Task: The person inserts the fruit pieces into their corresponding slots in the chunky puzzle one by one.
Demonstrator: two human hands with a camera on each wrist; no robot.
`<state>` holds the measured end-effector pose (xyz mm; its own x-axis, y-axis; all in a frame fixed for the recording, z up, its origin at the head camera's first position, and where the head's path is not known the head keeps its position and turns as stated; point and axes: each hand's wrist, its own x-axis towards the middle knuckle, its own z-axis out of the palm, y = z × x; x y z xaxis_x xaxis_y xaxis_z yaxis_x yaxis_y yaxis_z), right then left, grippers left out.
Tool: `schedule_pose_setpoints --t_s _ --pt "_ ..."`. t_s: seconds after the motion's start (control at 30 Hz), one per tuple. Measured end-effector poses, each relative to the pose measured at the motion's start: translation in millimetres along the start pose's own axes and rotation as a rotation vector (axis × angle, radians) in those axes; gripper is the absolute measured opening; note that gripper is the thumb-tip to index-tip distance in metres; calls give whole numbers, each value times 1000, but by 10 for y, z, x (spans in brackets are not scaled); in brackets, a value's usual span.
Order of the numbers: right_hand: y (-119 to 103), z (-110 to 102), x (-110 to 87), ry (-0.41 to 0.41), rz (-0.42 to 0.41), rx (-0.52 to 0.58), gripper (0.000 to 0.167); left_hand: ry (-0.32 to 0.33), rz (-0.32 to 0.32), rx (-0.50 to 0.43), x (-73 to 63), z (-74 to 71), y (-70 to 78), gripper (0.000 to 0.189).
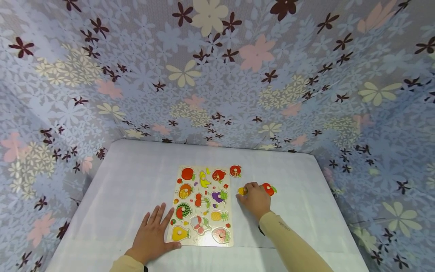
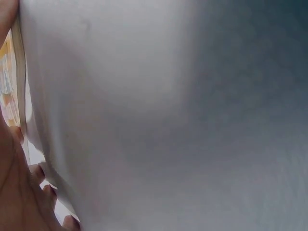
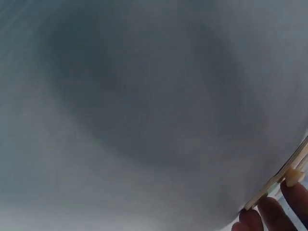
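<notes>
A wooden fruit puzzle board (image 1: pixel 207 241) lies on the table, with watermelon, grape, pineapple, pear and other fruit shapes on it. My left hand (image 1: pixel 151 232) rests with fingers spread at its lower left, thumb and a fingertip at the board's edge. To the right of the board, my right hand (image 1: pixel 256 200) pinches a yellow-orange puzzle piece (image 1: pixel 241 191), low over the table. The right wrist view shows fingertips (image 3: pixel 272 211) along a thin wooden edge, beside a pale knob (image 3: pixel 293 176). Most of the piece is hidden by the hand.
A red pomegranate piece (image 1: pixel 235 171) lies by the board's upper right corner. Just beyond the right hand is a red apple piece (image 1: pixel 269 189) with a green leaf. The white-covered table (image 1: pixel 136 162) meets flower-patterned cloth (image 1: pixel 217 94) at the back and sides.
</notes>
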<state>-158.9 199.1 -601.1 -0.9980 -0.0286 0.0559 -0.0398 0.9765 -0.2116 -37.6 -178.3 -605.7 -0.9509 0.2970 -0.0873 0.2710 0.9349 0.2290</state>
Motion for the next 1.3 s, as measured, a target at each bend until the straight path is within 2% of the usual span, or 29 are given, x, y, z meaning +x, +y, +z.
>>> schedule_pose_setpoints --t_s 0.27,0.73,0.93,1.17,1.3 --pt "-9 41 -7 39 63 53 38 2 2 12 -1 27 1 116" --pt "9 -39 -1 41 29 33 32 -18 -4 24 6 -25 26 115" --pt "39 -46 12 23 -25 29 28 -9 -3 -8 -10 -42 29 115" --pt "71 -117 34 -57 -93 1 21 -9 -8 -11 1 -17 21 116" --pt "105 -135 48 -61 -128 -7 20 -11 -9 -4 6 -10 20 116"
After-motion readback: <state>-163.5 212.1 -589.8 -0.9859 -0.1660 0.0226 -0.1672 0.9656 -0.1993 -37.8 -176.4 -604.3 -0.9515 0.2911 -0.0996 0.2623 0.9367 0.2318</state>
